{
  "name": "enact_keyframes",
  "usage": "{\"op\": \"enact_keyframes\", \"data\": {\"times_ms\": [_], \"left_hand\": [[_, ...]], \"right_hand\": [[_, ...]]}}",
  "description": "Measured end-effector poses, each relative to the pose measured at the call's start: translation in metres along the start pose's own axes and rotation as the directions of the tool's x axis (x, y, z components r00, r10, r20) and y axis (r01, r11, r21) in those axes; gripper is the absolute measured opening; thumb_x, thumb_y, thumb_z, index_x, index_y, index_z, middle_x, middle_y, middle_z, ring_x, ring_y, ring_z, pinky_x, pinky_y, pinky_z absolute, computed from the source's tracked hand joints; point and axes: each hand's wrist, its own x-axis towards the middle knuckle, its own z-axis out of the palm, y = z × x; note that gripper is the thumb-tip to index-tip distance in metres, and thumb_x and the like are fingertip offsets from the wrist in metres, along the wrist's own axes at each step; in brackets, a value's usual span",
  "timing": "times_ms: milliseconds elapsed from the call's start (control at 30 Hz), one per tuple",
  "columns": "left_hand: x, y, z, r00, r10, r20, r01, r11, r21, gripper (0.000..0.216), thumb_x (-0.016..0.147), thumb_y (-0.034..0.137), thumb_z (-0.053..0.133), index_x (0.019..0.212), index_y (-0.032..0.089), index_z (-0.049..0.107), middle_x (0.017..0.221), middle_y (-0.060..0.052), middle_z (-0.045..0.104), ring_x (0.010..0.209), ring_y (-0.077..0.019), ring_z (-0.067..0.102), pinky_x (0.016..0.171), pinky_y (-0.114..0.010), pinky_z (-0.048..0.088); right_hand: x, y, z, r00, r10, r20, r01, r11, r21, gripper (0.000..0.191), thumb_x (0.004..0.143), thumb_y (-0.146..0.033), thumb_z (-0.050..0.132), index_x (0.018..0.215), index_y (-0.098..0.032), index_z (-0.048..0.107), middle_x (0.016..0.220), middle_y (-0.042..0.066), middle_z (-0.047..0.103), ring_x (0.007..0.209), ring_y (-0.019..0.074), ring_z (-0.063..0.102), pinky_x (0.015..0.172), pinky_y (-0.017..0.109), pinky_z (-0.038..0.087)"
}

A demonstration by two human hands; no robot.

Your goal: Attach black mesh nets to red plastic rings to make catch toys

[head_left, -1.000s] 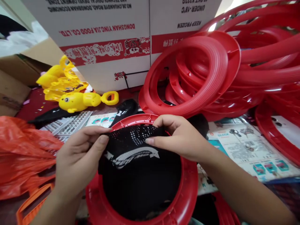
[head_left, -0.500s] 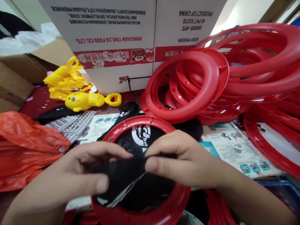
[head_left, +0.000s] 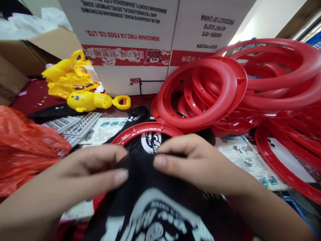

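Black cloth (head_left: 155, 180) fills lower centre, left hand (head_left: 92, 177) and right hand (head_left: 200, 164) pinching it (red rings (head_left: 230, 83) upper right).

Cloth (head_left: 142, 177) at dial centre; carton (head_left: 130, 40) at 12 o'clock, toys (head_left: 87, 101) at 11, ring pile (head_left: 229, 90) at 2, plastic bag (head_left: 27, 150) at 9.

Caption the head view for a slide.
Left hand and right hand handle printed black fabric, hiding part of a red ring, with piled red rings behind.
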Motion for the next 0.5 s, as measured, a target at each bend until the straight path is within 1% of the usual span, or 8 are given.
{"op": "enact_keyframes", "data": {"times_ms": [33,67,100,167,233,300,400,500], "left_hand": [[0.017,0.005,-0.002,0.999,-0.011,-0.044,0.010,1.000,-0.029,0.021,0.083,0.044,0.060,0.084,0.024,0.067,0.075,-0.002,0.069,0.072,-0.0206,0.065,0.060,-0.030,0.054],[0.035,0.008,-0.006,0.994,0.002,-0.106,0.000,1.000,0.015,0.021,0.081,0.043,0.062,0.087,0.023,0.065,0.079,-0.002,0.068,0.076,-0.0195,0.064,0.063,-0.029,0.053],[0.051,0.008,-0.009,0.990,0.025,-0.138,-0.012,0.996,0.092,0.025,0.081,0.044,0.059,0.089,0.021,0.064,0.081,-0.003,0.068,0.076,-0.0188,0.063,0.064,-0.029,0.053],[0.080,0.002,-0.016,0.988,0.032,-0.154,0.009,0.966,0.257,0.030,0.083,0.045,0.053,0.090,0.017,0.062,0.081,-0.004,0.066,0.074,-0.0183,0.062,0.064,-0.029,0.051],[0.100,-0.008,-0.021,0.979,0.050,-0.199,0.026,0.933,0.360,0.031,0.083,0.047,0.052,0.085,0.017,0.063,0.070,-0.002,0.061,0.064,-0.0174,0.057,0.058,-0.028,0.045],[0.112,-0.019,-0.021,0.966,0.100,-0.236,0.017,0.893,0.450,0.031,0.081,0.046,0.053,0.076,0.017,0.064,0.066,-0.002,0.058,0.062,-0.0181,0.054,0.059,-0.031,0.042],[0.123,-0.031,-0.016,0.940,0.224,-0.256,-0.053,0.840,0.540,0.028,0.078,0.043,0.056,0.072,0.017,0.065,0.084,-0.007,0.061,0.084,-0.0242,0.057,0.080,-0.039,0.043],[0.125,-0.039,-0.012,0.910,0.311,-0.274,-0.113,0.823,0.557,0.026,0.079,0.041,0.055,0.075,0.017,0.065,0.106,-0.010,0.059,0.108,-0.0279,0.051,0.098,-0.042,0.036]], "right_hand": [[0.012,0.009,-0.007,0.995,-0.067,-0.078,0.056,0.990,-0.129,0.015,0.085,-0.025,0.067,0.076,-0.014,0.068,0.070,-0.003,0.058,0.062,0.0060,0.051,0.053,0.013,0.039],[0.024,0.019,-0.015,0.980,-0.127,-0.153,0.086,0.964,-0.251,0.014,0.087,-0.023,0.064,0.078,-0.014,0.069,0.074,-0.002,0.062,0.066,0.0074,0.054,0.057,0.015,0.042],[0.037,0.029,-0.022,0.965,-0.161,-0.207,0.079,0.932,-0.355,0.012,0.087,-0.021,0.062,0.082,-0.014,0.070,0.077,-0.001,0.065,0.069,0.0090,0.057,0.060,0.017,0.044],[0.060,0.050,-0.036,0.950,-0.196,-0.245,0.029,0.833,-0.553,0.013,0.089,-0.020,0.059,0.087,-0.013,0.070,0.080,0.001,0.068,0.069,0.0110,0.060,0.064,0.021,0.048],[0.076,0.067,-0.044,0.935,-0.226,-0.273,0.004,0.777,-0.629,0.010,0.088,-0.016,0.059,0.087,-0.013,0.069,0.081,0.002,0.069,0.071,0.0127,0.061,0.068,0.024,0.049],[0.085,0.078,-0.047,0.921,-0.266,-0.284,-0.006,0.720,-0.694,0.011,0.087,-0.012,0.059,0.091,-0.013,0.068,0.086,0.005,0.069,0.077,0.0147,0.062,0.074,0.027,0.049],[0.087,0.087,-0.043,0.905,-0.335,-0.262,-0.001,0.614,-0.790,0.020,0.086,-0.009,0.058,0.105,-0.011,0.064,0.100,0.010,0.067,0.090,0.0187,0.061,0.083,0.033,0.047],[0.084,0.092,-0.040,0.901,-0.382,-0.208,0.018,0.510,-0.860,0.024,0.088,-0.009,0.054,0.111,-0.011,0.062,0.107,0.012,0.063,0.099,0.0216,0.057,0.088,0.035,0.045]]}}
